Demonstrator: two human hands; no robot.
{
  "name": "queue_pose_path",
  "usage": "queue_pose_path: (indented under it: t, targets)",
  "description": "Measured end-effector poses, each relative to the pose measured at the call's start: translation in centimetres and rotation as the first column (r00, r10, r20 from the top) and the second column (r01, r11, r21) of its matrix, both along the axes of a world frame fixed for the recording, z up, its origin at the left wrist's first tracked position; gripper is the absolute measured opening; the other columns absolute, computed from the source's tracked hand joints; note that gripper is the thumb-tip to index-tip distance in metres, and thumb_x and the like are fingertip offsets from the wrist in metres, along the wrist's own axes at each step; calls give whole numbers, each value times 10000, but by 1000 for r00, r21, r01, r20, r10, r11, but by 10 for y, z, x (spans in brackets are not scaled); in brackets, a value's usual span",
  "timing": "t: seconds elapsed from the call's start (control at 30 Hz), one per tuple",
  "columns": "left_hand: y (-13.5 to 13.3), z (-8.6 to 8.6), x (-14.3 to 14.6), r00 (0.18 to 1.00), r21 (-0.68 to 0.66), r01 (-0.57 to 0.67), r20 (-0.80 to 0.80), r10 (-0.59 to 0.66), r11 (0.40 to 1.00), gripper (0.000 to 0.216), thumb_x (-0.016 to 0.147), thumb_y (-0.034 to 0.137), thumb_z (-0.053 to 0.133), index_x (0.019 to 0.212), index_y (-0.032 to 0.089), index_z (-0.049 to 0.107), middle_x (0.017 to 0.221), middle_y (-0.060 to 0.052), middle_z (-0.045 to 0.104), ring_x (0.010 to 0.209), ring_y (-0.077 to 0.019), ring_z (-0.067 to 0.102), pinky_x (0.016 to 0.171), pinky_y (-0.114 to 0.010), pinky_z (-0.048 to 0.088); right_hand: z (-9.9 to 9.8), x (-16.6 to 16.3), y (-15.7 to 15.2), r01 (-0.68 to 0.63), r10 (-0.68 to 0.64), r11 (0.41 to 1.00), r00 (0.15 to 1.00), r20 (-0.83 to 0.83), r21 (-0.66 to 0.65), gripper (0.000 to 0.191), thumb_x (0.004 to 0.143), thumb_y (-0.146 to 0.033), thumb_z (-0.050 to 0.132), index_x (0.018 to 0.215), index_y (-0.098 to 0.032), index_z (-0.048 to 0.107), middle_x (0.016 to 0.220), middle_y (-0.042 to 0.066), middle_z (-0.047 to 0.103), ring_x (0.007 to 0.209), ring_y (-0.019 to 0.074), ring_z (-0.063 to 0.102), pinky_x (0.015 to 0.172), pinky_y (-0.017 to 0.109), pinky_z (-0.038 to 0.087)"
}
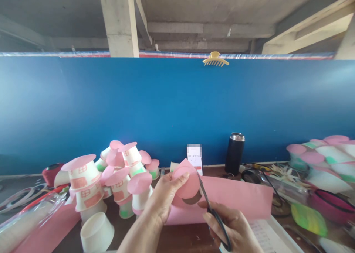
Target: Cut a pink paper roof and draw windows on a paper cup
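Observation:
My left hand (162,194) pinches a piece of pink paper (187,184) between thumb and fingers. The piece has a rounded lower edge and a pointed corner at its top. My right hand (231,223) is closed around the dark handles of a pair of scissors (205,194). Their blades point up and lie along the right edge of the pink piece. Whether the blades are parted is hard to make out. Behind and below both hands spreads a large pink paper sheet (238,194), partly hidden by them.
Paper cups with pink discs on top (87,177) stand stacked at left, several more lie at right (321,157). A plain white cup (97,231) is near the front. A phone (194,162) and a black flask (235,153) stand by the blue partition (172,105).

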State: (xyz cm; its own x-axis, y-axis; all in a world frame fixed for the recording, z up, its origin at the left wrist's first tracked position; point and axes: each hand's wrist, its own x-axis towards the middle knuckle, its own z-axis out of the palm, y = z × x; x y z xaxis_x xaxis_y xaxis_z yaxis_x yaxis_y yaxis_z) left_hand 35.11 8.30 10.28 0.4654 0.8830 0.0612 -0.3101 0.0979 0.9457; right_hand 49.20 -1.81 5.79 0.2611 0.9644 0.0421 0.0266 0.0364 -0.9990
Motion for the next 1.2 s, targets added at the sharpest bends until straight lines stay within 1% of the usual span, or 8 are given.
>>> queue_pose_path:
  t: [0.1, 0.3, 0.47, 0.57, 0.63, 0.83, 1.0, 1.2]
  targets:
    - [2, -2, 0, 999, -2, -12, -29, 12, 1000, 412, 716, 377, 737, 1004, 84, 705, 837, -127, 750, 823, -276, 673, 820, -387, 483, 2, -1, 0, -6, 6, 1000, 1000, -3, -4, 724, 643, -677, 673, 1051, -79, 669, 451, -60, 453, 394, 73, 371, 415, 225, 283]
    - [9, -8, -7, 991, 67, 36, -133, -27, 997, 430, 733, 394, 724, 1049, 105, 694, 879, -124, 748, 835, -277, 675, 806, -384, 487, 11, -2, -3, -35, 35, 999, 999, -11, 4, 643, 649, -644, 694, 981, -92, 690, 472, -51, 479, 411, 73, 402, 426, 221, 314]
    - [7, -4, -8, 983, 81, 58, -176, -43, 995, 414, 739, 398, 720, 1047, 123, 698, 898, -110, 750, 881, -276, 671, 815, -368, 489, 15, -1, -3, -80, 80, 997, 997, 0, 15, 494, 681, -591, 710, 800, -114, 667, 476, -46, 469, 428, 67, 393, 418, 211, 299]
    - [5, -1, -8, 981, 64, 58, -191, -45, 996, 413, 728, 401, 730, 1032, 123, 702, 889, -106, 752, 887, -276, 671, 813, -362, 493, 13, 0, -3, -109, 108, 994, 994, 7, 32, 462, 703, -587, 695, 716, -132, 615, 475, -56, 433, 431, 61, 371, 420, 210, 286]
    - [5, 0, -9, 979, 63, 57, -201, -43, 996, 414, 722, 407, 733, 1018, 118, 706, 875, -107, 752, 881, -279, 671, 806, -363, 495, 13, 1, -2, -107, 107, 994, 994, 25, 23, 478, 700, -597, 691, 740, -126, 621, 485, -63, 406, 441, 61, 353, 424, 212, 273]
    - [6, -2, -10, 982, 62, 62, -185, -50, 996, 406, 730, 402, 726, 1025, 124, 702, 878, -101, 751, 885, -271, 666, 812, -363, 490, 14, 5, -2, -123, 125, 992, 991, 52, -41, 622, 695, -648, 659, 974, -92, 657, 490, -62, 418, 438, 72, 345, 431, 227, 265]
    - [6, -2, -10, 978, 59, 52, -206, -39, 997, 419, 720, 414, 732, 1011, 114, 705, 858, -108, 749, 868, -272, 665, 779, -352, 493, 11, 5, -2, -99, 101, 994, 993, 56, -39, 655, 684, -671, 652, 985, -89, 661, 488, -70, 399, 431, 65, 328, 427, 224, 255]
    - [8, -2, -11, 980, 62, 68, -190, -55, 996, 460, 722, 421, 730, 1076, 132, 684, 920, -106, 746, 924, -284, 661, 847, -375, 480, 5, 5, -1, -90, 92, 995, 994, 61, -33, 628, 690, -655, 657, 995, -106, 669, 491, -65, 411, 428, 68, 338, 423, 224, 256]
